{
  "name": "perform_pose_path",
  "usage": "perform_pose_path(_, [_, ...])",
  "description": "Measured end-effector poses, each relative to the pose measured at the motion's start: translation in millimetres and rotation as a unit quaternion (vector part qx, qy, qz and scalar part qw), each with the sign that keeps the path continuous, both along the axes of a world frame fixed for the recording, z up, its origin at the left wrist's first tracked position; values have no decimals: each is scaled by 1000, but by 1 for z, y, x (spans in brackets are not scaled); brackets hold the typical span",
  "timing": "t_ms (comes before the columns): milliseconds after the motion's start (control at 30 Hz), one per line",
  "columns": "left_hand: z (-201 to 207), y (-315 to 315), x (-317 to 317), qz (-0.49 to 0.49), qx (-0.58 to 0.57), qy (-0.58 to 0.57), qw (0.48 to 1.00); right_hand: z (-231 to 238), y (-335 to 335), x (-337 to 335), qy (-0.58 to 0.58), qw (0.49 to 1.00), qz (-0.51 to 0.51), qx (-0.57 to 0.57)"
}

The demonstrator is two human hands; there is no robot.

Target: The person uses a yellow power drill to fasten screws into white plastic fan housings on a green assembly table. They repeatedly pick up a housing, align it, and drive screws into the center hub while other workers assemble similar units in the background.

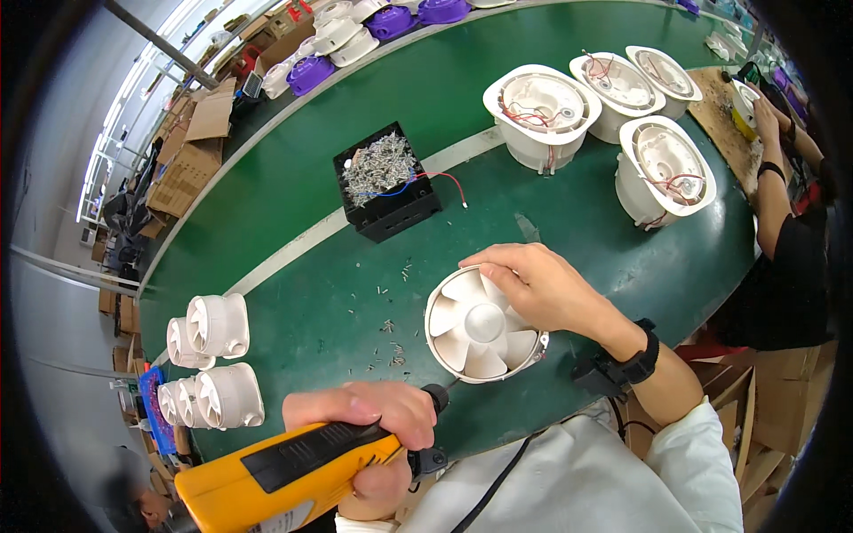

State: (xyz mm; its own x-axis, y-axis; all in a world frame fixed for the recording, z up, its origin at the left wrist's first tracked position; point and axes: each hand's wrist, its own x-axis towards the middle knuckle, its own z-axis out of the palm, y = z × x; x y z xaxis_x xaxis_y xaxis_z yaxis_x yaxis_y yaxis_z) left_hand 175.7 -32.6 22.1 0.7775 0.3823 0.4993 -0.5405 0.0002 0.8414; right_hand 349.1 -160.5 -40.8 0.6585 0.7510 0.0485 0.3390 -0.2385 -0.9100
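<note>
My right hand (529, 284) is closed over the upper right rim of a white fan (485, 323) in a round housing, blades facing up on the green tabletop. My left hand (378, 417) grips a yellow and black electric screwdriver (267, 475). Its dark chuck end (437, 396) points at the lower left edge of the fan housing; I cannot tell whether the bit touches a screw. Small loose screws (396, 351) lie scattered left of the fan. Beyond them stands a black box (400, 218) heaped with screws, a red and blue wire (449, 176) draped over it.
Several white housings (666, 173) with red wires stand at the far right. More round white fan units (229, 395) sit at the left edge. White and purple parts (311, 75) line a shelf at the back. Another person's hands (766, 120) work at the far right.
</note>
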Motion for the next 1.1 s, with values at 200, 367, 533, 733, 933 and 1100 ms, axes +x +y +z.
perform_pose_path(200, [-4,-6,11,57,70,2,996,-4,0,0,-2,1000,-4,9])
perform_pose_path(367, [2,-2,4,-5,43,-11,999,-3,0,0,-13,1000,-4,11])
perform_pose_path(533, [-2,-5,7,11,15,19,1000,-11,-1,2,-32,999,-10,12])
perform_pose_path(733, [3,-9,8,33,15,38,999,-10,-2,2,-30,999,-10,12])
perform_pose_path(933, [3,-9,15,8,106,1,994,-7,0,-1,-33,999,-6,13])
perform_pose_path(1100, [-1,-9,18,-12,80,26,996,-7,-1,-2,-31,999,-10,11])
